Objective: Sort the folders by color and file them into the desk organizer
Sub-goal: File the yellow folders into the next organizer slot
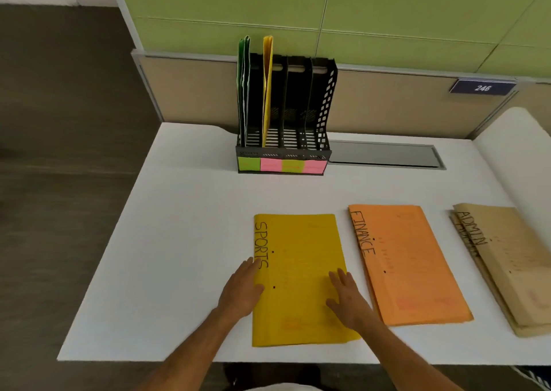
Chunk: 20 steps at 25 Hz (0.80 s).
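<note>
Bright, even overhead light washes the white worktop [185,241] nearly featureless, shadows faint and soft, the whole frame slightly blurred, with wide-angle bending along the partition wall [387,11] edges.

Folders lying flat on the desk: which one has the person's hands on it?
The yellow SPORTS folder, leftmost of the flat piles. Both the left hand and right hand rest on it; the orange and tan ones lie untouched.

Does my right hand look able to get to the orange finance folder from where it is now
Probably yes. The right hand lies flat on the yellow folder, and the orange folder lies just beside it with nothing on top or between.
</note>
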### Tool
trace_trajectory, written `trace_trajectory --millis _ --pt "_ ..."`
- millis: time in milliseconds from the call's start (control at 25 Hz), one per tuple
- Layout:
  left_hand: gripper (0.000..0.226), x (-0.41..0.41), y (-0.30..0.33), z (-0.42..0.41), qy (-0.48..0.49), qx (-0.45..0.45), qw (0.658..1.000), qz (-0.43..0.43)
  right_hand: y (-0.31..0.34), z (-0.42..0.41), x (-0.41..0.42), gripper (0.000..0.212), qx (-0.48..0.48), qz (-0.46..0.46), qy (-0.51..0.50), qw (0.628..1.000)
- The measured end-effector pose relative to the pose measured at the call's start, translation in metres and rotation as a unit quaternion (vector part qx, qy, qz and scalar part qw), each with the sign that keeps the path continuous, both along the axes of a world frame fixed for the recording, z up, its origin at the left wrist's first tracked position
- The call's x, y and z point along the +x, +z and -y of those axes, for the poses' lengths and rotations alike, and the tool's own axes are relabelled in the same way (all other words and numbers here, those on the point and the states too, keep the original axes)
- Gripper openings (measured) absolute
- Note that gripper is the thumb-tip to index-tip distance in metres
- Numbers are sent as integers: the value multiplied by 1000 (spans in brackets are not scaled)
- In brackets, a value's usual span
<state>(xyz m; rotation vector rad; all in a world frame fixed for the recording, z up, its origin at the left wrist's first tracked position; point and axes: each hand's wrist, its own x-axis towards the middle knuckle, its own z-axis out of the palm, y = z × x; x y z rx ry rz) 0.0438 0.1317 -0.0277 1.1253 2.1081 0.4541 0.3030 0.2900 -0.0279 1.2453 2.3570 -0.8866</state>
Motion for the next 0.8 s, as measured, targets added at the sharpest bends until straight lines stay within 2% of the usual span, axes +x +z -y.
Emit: trace_trajectory --millis 120,240,440,640,800 --pt "76 29 -12 13 14 -47 999 14 -10 3 30 79 2 64 89 994" --pt "80 61 -19 25 18 -75 997 -8 -20 11 51 83 33 88 153 984" --pt "81 95 -20 37 45 -84 994 -49 -25 9 57 87 44 98 196 975" --pt "80 111 -19 37 96 -79 992 -28 -26 5 61 89 31 97 209 973" --pt "75 112 -15 28 188 -40 981 23 -26 4 61 91 30 103 208 972"
